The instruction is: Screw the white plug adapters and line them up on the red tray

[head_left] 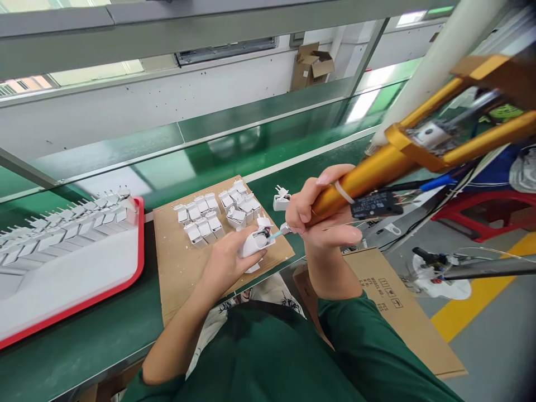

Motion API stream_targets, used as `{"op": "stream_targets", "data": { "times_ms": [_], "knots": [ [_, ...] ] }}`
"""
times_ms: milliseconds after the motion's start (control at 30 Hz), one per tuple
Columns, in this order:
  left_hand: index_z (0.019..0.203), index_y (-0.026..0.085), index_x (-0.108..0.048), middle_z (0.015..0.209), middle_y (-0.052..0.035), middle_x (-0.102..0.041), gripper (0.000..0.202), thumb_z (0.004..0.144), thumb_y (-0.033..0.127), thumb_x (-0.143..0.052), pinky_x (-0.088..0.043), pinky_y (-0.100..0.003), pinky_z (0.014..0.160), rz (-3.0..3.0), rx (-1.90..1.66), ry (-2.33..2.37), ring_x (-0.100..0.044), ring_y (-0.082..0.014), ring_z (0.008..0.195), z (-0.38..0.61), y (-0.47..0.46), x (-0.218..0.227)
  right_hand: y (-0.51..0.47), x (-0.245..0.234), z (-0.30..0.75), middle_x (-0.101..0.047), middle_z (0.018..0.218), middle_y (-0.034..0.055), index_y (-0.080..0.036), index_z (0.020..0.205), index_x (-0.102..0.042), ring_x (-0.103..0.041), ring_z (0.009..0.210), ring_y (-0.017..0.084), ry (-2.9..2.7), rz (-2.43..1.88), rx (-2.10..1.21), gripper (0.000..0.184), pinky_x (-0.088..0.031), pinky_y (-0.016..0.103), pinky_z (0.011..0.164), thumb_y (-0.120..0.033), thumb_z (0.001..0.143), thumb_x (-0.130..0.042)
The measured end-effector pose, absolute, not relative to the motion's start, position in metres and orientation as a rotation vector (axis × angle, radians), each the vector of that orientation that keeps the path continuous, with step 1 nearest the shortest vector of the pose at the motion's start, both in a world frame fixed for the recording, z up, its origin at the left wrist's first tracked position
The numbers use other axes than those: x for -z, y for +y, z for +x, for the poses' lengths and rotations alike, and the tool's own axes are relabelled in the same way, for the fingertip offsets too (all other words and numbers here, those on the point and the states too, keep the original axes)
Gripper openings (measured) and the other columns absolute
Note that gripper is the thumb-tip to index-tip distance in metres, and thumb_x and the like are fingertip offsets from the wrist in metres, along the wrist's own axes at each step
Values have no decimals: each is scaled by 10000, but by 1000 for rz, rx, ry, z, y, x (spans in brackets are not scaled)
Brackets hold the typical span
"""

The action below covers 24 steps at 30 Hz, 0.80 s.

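My left hand (226,258) is closed around a white plug adapter housing (254,242), with its lid up and wiring inside. My right hand (320,209) grips a gold-coloured dispensing gun (364,176) that has a black switch on its side. The gun's thin bluish nozzle (276,234) points into the housing's opening. Beyond my left hand, several white adapter housings (203,226) stand in clusters on a sheet of cardboard (176,279). One more housing (281,199) sits off the cardboard, just left of my right hand.
A red-rimmed white tray (141,240) at left carries rows of white adapters (62,229). Behind the cardboard runs a green conveyor belt (234,148). Cables and a pale post (435,61) crowd the right, above a red stool (494,195) and a cardboard box (397,312).
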State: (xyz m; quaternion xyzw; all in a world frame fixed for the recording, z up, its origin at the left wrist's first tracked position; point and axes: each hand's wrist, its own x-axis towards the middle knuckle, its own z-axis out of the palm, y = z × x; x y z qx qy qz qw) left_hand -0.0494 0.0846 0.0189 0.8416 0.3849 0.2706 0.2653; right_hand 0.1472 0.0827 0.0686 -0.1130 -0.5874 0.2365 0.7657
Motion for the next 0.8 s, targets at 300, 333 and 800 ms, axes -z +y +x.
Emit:
{"op": "stream_targets", "data": {
  "times_ms": [300,333,800],
  "knots": [
    [1189,193,-676,1141,-80,-759,440,776,308,-776,-572,-363,935,1712,-889,937,-718,-247,1028,-36,73,33,67,-83,128,-415,555,-96,-303,1023,-630,-233,305,49,-1147,-253,-504,471,-278,192,224,-684,759,-717],
    [1187,185,-670,1138,-84,-758,450,767,305,-783,-576,-362,936,1631,-907,909,-720,-244,1027,-32,71,37,66,-86,124,-397,556,-97,-302,1008,-629,-229,309,49,-1131,-263,-501,457,-284,191,229,-677,762,-719],
    [1154,182,-668,1200,-90,-731,499,711,317,-852,-577,-335,941,1363,-1026,718,-698,-249,1099,-8,61,31,67,-97,111,-371,547,-101,-283,931,-585,-235,276,37,-1130,-231,-475,394,-275,162,221,-635,803,-703]
  ]
}}
